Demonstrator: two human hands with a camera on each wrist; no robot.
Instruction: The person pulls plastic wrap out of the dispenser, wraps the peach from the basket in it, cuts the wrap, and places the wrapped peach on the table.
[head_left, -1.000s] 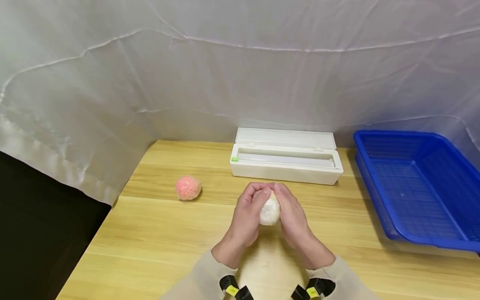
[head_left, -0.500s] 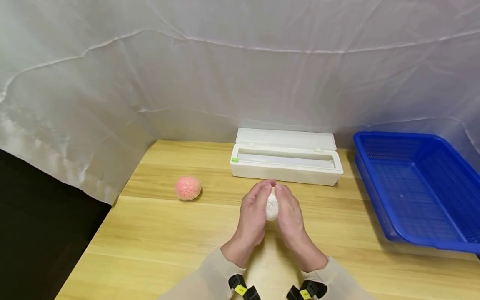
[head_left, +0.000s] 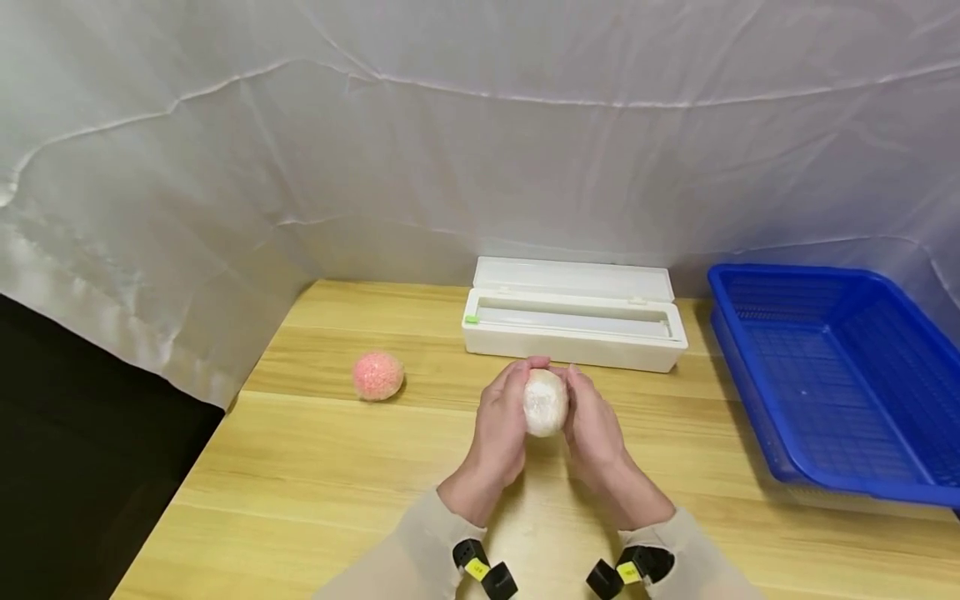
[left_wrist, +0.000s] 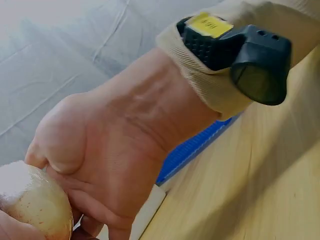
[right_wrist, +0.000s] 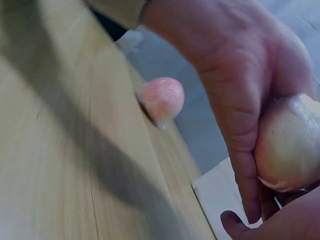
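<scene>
Between my two hands in the head view is a white ball (head_left: pixel 545 404) wrapped in clear plastic film, held just above the table. My left hand (head_left: pixel 501 427) cups its left side, and my right hand (head_left: pixel 597 433) curves round its right side. Up close in the right wrist view, the wrapped ball (right_wrist: pixel 287 147) looks glossy and pale with a faint reddish tint. Fingertips meet at the ball's far side and partly hide it. To the left on the table lies a pink, grainy-looking ball (head_left: pixel 378 376), also film-wrapped.
Behind the hands stands a long white cling film box (head_left: pixel 573 343), lid up, with a roll inside and a green tab at its left end. A blue plastic basket (head_left: pixel 780 442) occupies the right side. Grey cloth (head_left: pixel 480 167) hangs behind the wooden table (head_left: pixel 315 483).
The hands closed more tightly over the white ball half a second ago, then parted slightly, and more of it shows now. The pink ball, box and basket have stayed put.
</scene>
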